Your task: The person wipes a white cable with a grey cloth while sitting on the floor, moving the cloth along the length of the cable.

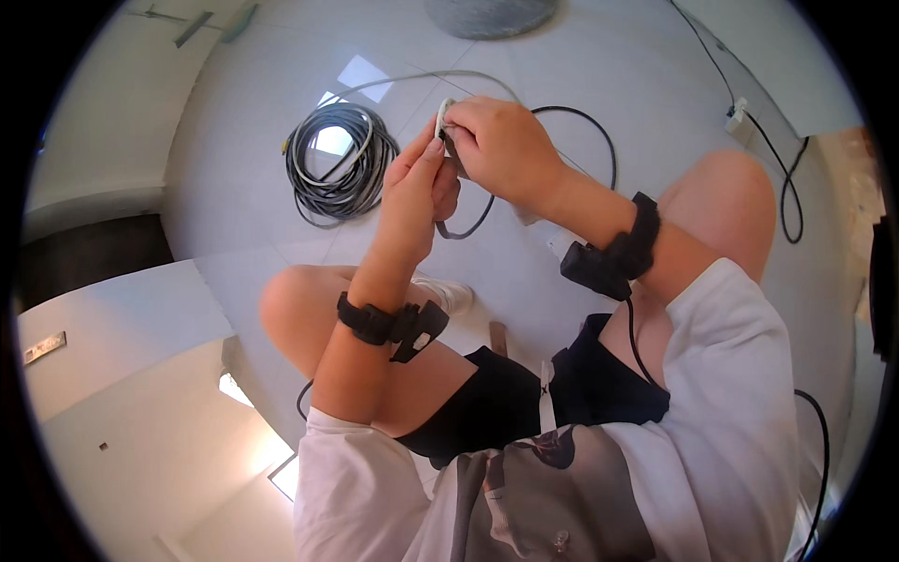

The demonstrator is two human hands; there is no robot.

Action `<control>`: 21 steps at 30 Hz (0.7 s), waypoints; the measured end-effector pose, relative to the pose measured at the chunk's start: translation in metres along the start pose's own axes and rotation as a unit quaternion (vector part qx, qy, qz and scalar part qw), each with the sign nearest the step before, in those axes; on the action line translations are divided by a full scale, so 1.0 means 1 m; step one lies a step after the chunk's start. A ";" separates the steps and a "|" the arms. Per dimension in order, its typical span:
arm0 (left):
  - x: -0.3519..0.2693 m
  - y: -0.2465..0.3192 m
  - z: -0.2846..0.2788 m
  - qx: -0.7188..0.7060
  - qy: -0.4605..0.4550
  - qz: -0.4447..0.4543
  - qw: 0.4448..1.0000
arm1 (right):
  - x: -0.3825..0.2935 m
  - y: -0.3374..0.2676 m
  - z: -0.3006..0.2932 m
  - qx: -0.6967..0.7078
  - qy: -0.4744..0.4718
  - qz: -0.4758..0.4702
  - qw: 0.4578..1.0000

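Observation:
My left hand [425, 168] and my right hand [495, 137] meet above the floor, in front of my knees. Between their fingertips they pinch a light-coloured cable [443, 116], bent into a small loop. A dark bit shows at the left fingertips; what it is cannot be made out. From around the hands a black cable [613, 147] curves out to the right, and a dark, flatter length [460, 235] bends below them. A pale cable [449, 72] arcs over the tiles from a coil of grey and black cable [337, 200], which lies left of my hands. The palms are hidden.
A round grey object [491, 21] stands on the tiled floor ahead. At the right, a white power socket block [739, 116] with black cords plugged in sits by the wall. A white shoe [456, 295] is below my hands. More black cord [822, 435] runs at the lower right.

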State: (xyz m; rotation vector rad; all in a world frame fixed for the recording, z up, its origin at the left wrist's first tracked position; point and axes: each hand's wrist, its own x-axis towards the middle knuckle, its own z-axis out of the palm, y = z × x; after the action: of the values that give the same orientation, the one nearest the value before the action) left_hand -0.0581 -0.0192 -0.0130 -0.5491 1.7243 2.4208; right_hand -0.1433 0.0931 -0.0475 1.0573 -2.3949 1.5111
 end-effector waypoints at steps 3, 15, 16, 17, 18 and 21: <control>-0.003 -0.001 0.004 -0.009 -0.009 -0.011 1.000 | 0.001 0.009 -0.001 0.006 0.013 0.015 1.000; -0.004 0.004 0.005 0.033 -0.027 0.001 0.999 | 0.003 0.008 -0.003 -0.018 0.019 -0.008 1.000; -0.005 0.003 0.006 0.043 -0.015 0.008 0.999 | 0.004 0.009 -0.003 -0.037 0.014 0.004 0.999; -0.005 0.003 0.007 0.054 -0.003 0.015 0.998 | 0.002 0.008 -0.002 -0.039 0.015 0.006 0.999; -0.004 0.002 0.002 0.056 0.000 0.015 0.998 | 0.000 0.002 0.001 -0.030 0.016 -0.016 0.999; -0.002 0.000 -0.008 0.048 -0.008 0.013 0.999 | -0.003 0.000 0.003 -0.005 0.017 -0.031 0.999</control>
State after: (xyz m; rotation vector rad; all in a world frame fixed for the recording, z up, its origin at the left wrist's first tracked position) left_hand -0.0541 -0.0269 -0.0143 -0.4980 1.8403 2.3381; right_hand -0.1397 0.0922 -0.0501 1.0837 -2.3226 1.4824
